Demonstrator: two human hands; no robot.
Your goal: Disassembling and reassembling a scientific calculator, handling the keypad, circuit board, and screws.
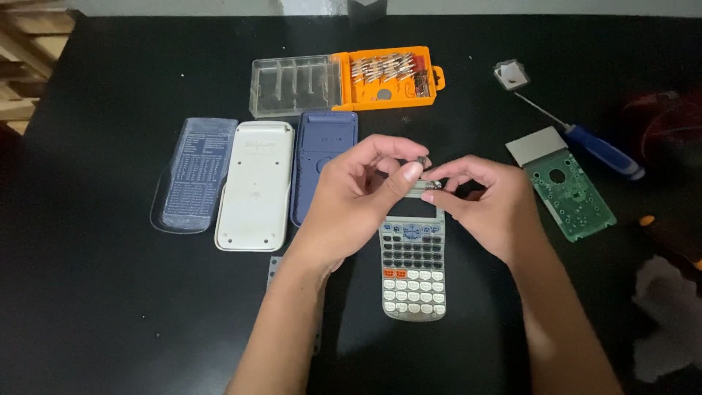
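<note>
Both my forearms reach in over a grey calculator [413,271] on the black table [95,307]. Left hand [351,201] and right hand [490,205] pinch a small round battery [422,160] together above its screen.

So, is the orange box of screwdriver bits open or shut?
Open. The orange bit box lies flat with its clear lid swung out to the left, bits exposed.

Dim overhead light, dark matte table [110,307], soft shadows, slight blur, right edge murky
</note>
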